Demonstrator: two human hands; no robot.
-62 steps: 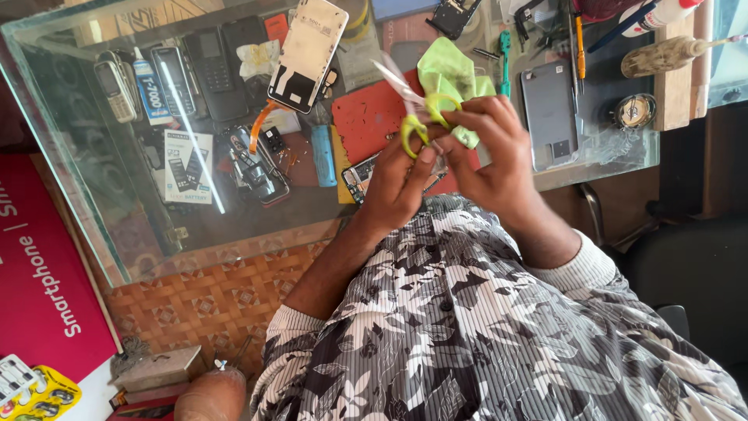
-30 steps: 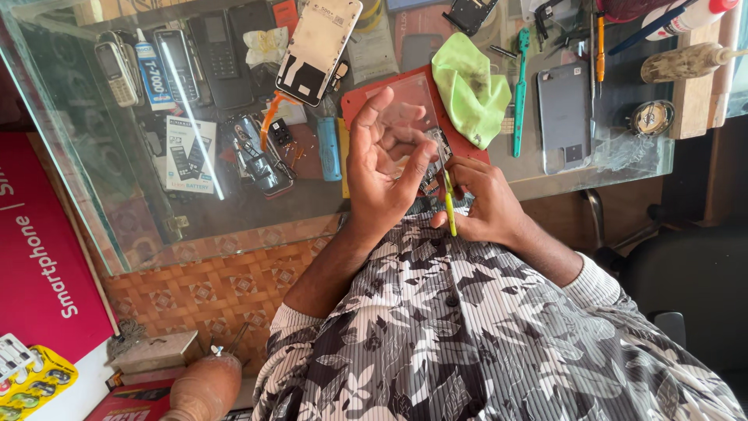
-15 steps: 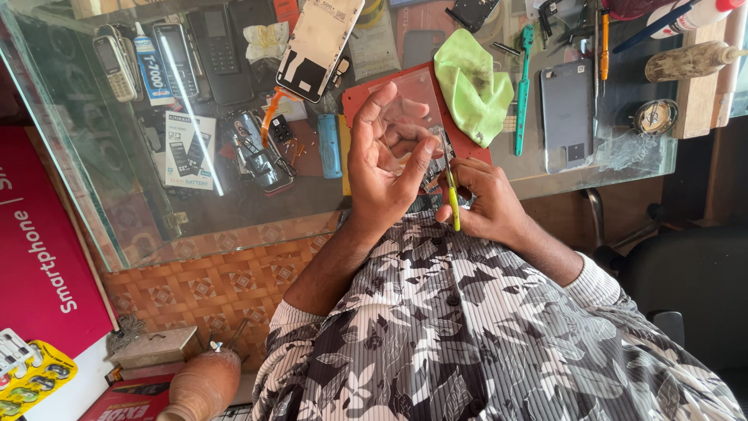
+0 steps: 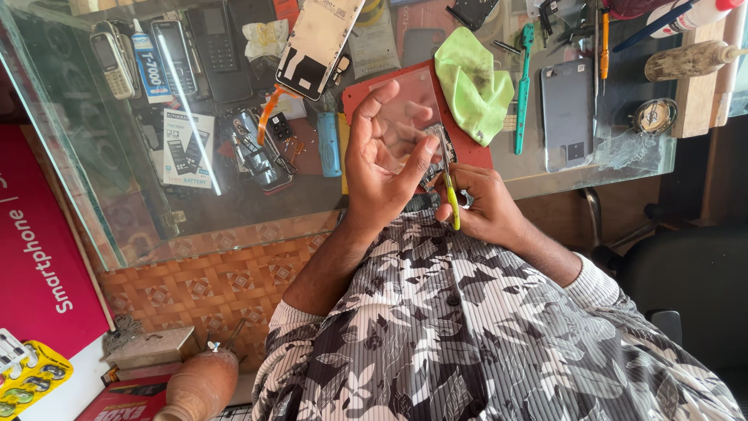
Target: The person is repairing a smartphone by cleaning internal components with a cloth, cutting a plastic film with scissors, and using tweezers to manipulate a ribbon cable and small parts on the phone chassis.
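Film sheet, clear and rectangular, was what I saw raised in the left hand, pinched by its lower right edge between thumb and fingertips, the other fingers spread open behind it. Its long axis ran up and away from the body, tilted a little leftward, and it hung above the red work mat without touching it. The right hand was closed on yellow-handled scissors, whose blades pointed upward toward the lower right corner of the sheet; I could not tell whether the blades were parted. The two hands sat close together, the right just below and to the right of the left, so the right hand lay nearer that lower edge. Around them on the glass counter: a green cloth on the mat, a teal pry tool beside it, a grey phone lying flat further right, and an opened white phone back up left. Under the glass lay older handsets and a battery box.
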